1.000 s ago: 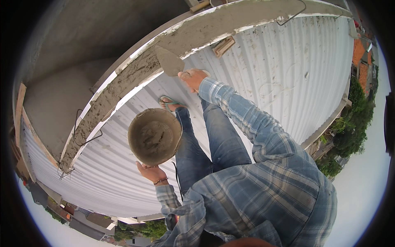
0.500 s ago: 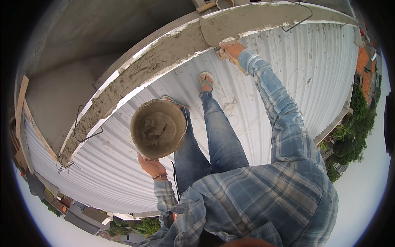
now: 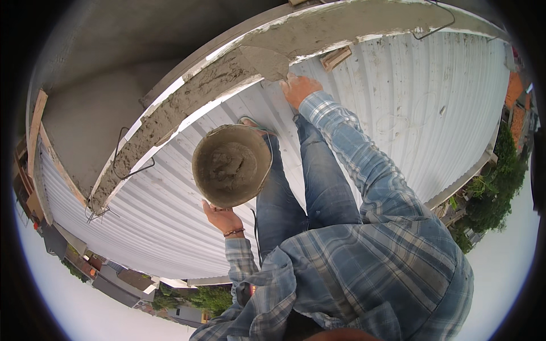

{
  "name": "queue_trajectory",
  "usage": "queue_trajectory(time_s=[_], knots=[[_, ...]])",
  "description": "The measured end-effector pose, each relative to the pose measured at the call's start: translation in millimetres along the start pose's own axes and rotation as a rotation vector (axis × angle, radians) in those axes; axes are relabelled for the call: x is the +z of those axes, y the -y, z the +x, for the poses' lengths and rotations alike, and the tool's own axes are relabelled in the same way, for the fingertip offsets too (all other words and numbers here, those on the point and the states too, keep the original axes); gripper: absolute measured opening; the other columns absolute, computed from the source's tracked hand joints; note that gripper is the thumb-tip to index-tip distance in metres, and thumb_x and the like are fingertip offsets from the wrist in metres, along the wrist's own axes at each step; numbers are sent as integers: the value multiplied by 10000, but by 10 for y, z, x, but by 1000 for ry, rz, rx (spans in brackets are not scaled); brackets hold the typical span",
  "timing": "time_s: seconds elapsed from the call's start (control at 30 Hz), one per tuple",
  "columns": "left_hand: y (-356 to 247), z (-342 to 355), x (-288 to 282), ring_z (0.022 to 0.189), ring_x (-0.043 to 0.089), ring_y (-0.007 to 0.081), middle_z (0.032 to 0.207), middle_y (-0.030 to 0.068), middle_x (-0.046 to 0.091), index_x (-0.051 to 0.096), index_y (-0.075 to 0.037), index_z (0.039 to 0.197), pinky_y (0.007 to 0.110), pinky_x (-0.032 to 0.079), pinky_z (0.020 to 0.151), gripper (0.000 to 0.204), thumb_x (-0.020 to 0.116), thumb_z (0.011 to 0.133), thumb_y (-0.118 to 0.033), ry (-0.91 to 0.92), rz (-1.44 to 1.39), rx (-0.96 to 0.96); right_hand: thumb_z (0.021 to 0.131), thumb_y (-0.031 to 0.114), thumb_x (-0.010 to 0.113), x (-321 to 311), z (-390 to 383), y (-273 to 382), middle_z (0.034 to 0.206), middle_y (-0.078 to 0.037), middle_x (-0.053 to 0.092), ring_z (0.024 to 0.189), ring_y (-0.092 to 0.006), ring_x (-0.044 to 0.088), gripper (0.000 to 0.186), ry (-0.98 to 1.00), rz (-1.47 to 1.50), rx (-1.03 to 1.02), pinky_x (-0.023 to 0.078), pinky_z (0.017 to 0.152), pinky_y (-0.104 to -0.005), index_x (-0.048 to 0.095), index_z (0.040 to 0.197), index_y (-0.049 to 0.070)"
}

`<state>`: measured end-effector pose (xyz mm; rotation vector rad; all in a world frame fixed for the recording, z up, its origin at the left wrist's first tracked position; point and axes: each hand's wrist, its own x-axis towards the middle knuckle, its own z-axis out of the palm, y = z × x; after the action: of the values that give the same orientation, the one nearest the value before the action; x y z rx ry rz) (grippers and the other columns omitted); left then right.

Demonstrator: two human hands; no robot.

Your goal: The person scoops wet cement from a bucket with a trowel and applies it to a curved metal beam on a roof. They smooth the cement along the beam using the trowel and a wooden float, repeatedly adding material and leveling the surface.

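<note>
My right hand (image 3: 300, 90) is closed round the handle of a trowel, most of which the fingers hide. The trowel's mortar-smeared blade (image 3: 266, 61) lies against the face of a curved, mortar-coated concrete band (image 3: 219, 71). Rough, pitted mortar shows to the left of the blade, smoother grey to the right. Lower left, my left hand (image 3: 222, 217) grips a round bucket (image 3: 203, 162) from beneath, at its near side. The bucket is tilted so that its mouth faces up at me, and wet grey mortar (image 3: 230, 163) sits inside.
Underfoot is a ribbed pale metal roof (image 3: 409, 91). A wooden block (image 3: 335, 58) lies against the band. Bent wires jut out at the left (image 3: 118, 153) and upper right (image 3: 446, 25). Boards (image 3: 37, 122) stand at far left. Trees and rooftops lie beyond the roof's edge.
My right hand and the trowel have slid left along the band. The wooden block has come into sight behind them. The bucket stays in my left hand, and the whole view has shifted slightly.
</note>
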<state>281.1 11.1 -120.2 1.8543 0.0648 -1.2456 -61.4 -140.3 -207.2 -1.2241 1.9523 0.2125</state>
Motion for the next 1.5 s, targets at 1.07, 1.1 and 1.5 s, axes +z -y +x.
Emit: queue_trajectory(time_s=[1.07, 1.1, 1.5], knots=[[-101, 504, -707, 828, 549, 124, 796, -27, 590, 562, -119, 853, 338, 405, 825, 332, 453, 992, -401, 67, -70, 32, 931, 389, 509, 138, 148, 144, 528, -27, 474, 363, -142, 435, 356, 330, 803, -84, 371, 352, -310, 537, 797, 60], [-184, 424, -624, 813, 545, 123, 781, -30, 581, 560, -122, 843, 339, 403, 819, 332, 456, 991, -400, 27, -73, 29, 929, 374, 498, 142, 169, 196, 535, -38, 480, 382, -149, 447, 349, 307, 842, -39, 371, 372, -318, 545, 787, 58], [-173, 432, -666, 1025, 577, 173, 1008, 46, 649, 599, -66, 1044, 368, 400, 925, 420, 433, 981, -446, 32, -73, -14, 952, 474, 410, 528, -49, 940, 1115, -222, 643, 1095, -380, 594, 543, 50, 28, -57, 466, 952, -460, 536, 1291, 69]])
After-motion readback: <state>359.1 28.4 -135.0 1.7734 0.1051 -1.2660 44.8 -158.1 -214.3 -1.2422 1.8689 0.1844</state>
